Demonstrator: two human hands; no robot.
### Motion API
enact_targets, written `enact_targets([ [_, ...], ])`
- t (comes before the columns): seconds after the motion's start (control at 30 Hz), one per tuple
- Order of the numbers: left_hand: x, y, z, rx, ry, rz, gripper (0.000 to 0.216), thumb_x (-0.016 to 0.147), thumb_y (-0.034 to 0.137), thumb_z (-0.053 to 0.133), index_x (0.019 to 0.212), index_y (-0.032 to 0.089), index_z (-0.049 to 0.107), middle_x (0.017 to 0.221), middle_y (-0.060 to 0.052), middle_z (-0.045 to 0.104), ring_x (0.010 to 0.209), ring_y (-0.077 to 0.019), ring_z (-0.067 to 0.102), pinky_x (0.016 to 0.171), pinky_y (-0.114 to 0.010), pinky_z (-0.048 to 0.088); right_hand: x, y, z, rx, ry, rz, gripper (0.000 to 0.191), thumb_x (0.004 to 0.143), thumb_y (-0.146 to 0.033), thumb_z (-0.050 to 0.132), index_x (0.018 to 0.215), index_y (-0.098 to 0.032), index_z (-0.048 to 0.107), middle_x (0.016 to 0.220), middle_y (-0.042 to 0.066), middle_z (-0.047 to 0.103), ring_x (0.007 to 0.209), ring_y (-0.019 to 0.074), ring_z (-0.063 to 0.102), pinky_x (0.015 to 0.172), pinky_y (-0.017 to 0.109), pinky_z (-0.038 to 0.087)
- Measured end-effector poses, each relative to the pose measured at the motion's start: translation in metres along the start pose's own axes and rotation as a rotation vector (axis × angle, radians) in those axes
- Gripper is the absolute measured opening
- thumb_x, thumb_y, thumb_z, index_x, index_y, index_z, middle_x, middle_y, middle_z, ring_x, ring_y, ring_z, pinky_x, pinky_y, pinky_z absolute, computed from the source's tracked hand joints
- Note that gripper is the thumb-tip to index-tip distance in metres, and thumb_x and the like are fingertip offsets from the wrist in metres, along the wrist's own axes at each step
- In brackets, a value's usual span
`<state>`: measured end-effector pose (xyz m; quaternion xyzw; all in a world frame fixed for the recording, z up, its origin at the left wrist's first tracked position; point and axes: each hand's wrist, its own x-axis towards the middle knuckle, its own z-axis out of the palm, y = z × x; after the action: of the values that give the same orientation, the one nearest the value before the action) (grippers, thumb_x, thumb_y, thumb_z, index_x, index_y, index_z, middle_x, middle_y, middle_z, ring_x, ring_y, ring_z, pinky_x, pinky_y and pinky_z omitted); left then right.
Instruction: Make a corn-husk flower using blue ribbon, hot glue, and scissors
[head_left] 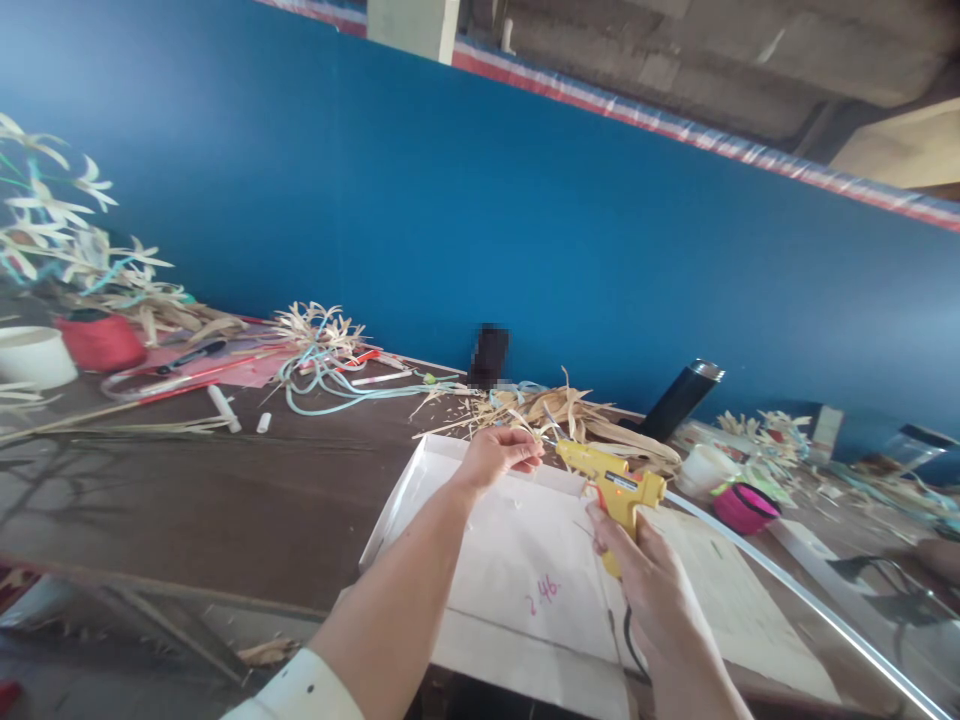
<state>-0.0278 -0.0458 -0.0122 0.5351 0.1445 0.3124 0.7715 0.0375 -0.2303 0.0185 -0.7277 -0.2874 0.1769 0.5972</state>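
My right hand (645, 570) grips a yellow hot glue gun (615, 488), its nozzle pointing left toward my left hand. My left hand (496, 455) is closed in a pinch on a small pale straw piece (541, 436) right at the nozzle tip. Both hands hover over a white board (525, 560) with pink writing on it, lying on the brown table (225, 500). The gun's black cord runs down past my right wrist.
Dried straw leaves (592, 415) pile behind the board. A black flask (679, 398), a white cup (705, 468) and a pink container (744, 506) stand to the right. Far left are straw flowers (75, 250), a red pot (101, 340), a white bowl (34, 355) and pale blue cords (337, 385). A blue wall backs the table.
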Motion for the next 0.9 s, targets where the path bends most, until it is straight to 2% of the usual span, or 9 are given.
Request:
enact_targets([
  [0.3,0.000,0.001,0.001,-0.007,0.002,-0.005,0.030,0.057,0.034,0.078,0.071,0.011,0.066,0.073,-0.006,0.068,0.063,-0.0127,0.063,0.061,-0.025,0.051,-0.003,0.000,0.004,0.012,0.059,0.007,0.034,0.066,-0.051,0.068,0.066,-0.018,0.057,0.052,-0.002,0.044,0.049,0.0110,0.038,0.046,0.024,0.030],
  [0.47,0.000,0.001,0.001,-0.007,0.008,-0.005,0.031,0.056,0.034,0.079,0.071,0.011,0.066,0.068,-0.005,0.067,0.062,-0.0128,0.063,0.062,-0.026,0.052,-0.003,0.003,0.007,0.047,0.071,-0.011,0.033,0.067,-0.049,0.067,0.075,-0.018,0.059,0.056,-0.003,0.046,0.055,0.0125,0.041,0.050,0.024,0.032],
  [0.7,-0.002,0.004,0.002,0.003,0.008,-0.018,0.032,0.057,0.035,0.078,0.072,0.010,0.067,0.068,-0.005,0.067,0.061,-0.0123,0.062,0.062,-0.026,0.052,-0.002,0.002,0.000,0.003,-0.006,0.002,0.034,0.069,-0.048,0.067,0.077,-0.016,0.061,0.062,0.000,0.052,0.060,0.0130,0.045,0.054,0.023,0.035],
  [0.8,-0.001,0.002,0.001,0.000,0.013,-0.005,0.030,0.058,0.035,0.077,0.071,0.010,0.066,0.071,-0.006,0.067,0.063,-0.0128,0.063,0.061,-0.025,0.051,-0.002,0.004,-0.002,0.049,-0.009,0.006,0.032,0.068,-0.047,0.069,0.072,-0.017,0.060,0.062,0.000,0.052,0.062,0.0136,0.047,0.055,0.023,0.036],
  [0.9,0.000,0.000,0.000,0.011,0.006,0.014,0.029,0.059,0.035,0.077,0.071,0.010,0.065,0.072,-0.006,0.068,0.065,-0.0134,0.063,0.060,-0.024,0.051,-0.002,0.011,-0.006,0.162,0.029,0.020,0.031,0.066,-0.045,0.071,0.076,-0.017,0.061,0.062,-0.002,0.050,0.061,0.0121,0.046,0.056,0.022,0.037],
])
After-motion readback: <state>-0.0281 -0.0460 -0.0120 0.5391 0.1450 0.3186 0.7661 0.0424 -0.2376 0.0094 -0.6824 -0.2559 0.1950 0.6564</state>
